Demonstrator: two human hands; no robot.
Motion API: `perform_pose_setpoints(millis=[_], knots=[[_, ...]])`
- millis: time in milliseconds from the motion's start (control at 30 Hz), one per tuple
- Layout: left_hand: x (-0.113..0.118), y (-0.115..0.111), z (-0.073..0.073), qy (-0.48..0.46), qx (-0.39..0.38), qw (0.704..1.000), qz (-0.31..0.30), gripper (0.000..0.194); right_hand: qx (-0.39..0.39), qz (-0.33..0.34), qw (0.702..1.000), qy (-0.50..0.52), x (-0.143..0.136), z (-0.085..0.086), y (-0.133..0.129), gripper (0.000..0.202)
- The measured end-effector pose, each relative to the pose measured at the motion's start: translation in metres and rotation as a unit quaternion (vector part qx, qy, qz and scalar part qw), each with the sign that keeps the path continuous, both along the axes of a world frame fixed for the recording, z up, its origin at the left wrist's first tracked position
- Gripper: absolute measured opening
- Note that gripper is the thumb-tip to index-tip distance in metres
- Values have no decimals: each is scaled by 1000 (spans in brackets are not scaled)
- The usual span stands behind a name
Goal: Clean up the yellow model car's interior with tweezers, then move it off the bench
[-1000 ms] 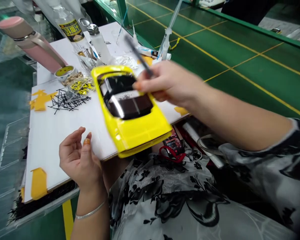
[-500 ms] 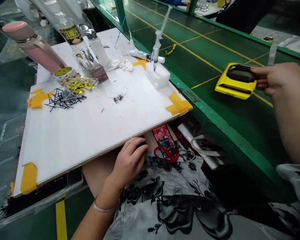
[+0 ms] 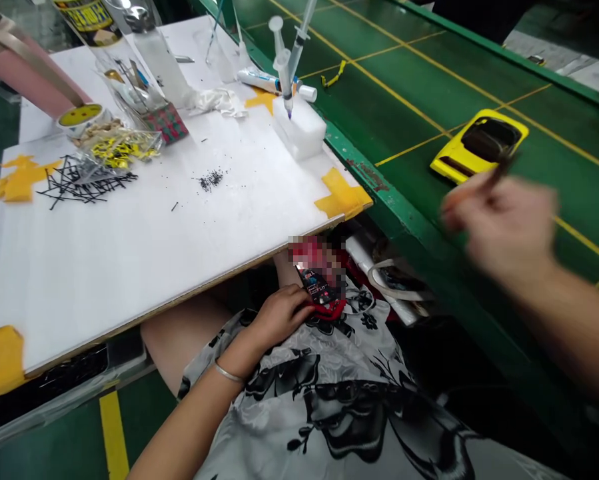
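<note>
My left hand (image 3: 283,312) lies on the patterned dress in my lap, its loosely bent fingers slightly apart beside a phone (image 3: 322,287) with a red cord. Over the green surface at the right, my right hand (image 3: 502,217) is smeared by motion, just in front of a yellow car-shaped part (image 3: 456,152) with a dark window area. That part lies on the green surface. Blur hides whether the right fingers hold anything or touch the part.
The white board (image 3: 144,247) bears black sticks (image 3: 82,185), black specks (image 3: 210,180), a bag of yellow pieces (image 3: 122,148) and a white block (image 3: 302,130) with syringes. A pink flask (image 3: 34,70) and bottles stand behind. The board's edge runs above my lap.
The yellow part, held in my right hand before, now lies on the green surface, and that hand has moved left and down. My left hand has shifted from the board's edge toward the phone.
</note>
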State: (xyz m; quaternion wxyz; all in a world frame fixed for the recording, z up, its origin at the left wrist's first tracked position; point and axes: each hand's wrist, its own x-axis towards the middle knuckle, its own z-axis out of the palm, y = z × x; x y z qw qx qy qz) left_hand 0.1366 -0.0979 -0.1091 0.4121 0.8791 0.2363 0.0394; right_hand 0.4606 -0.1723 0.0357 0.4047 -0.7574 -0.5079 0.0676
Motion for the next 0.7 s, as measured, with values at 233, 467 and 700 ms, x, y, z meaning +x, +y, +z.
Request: perform_pose_setpoints(millis=[233,467,700], knots=[[-9,-5,-21,-6,-106,994,-8,33,-178,92,978,50,-61,-50,-8,20],[-7,-5,-36,-5,-168,985,29,14,-248,60,955,150,-76,-96,-11,42],[-11,-5,-34,-4,-180,983,44,17,-219,24,945,243,-109,-154,-16,52]])
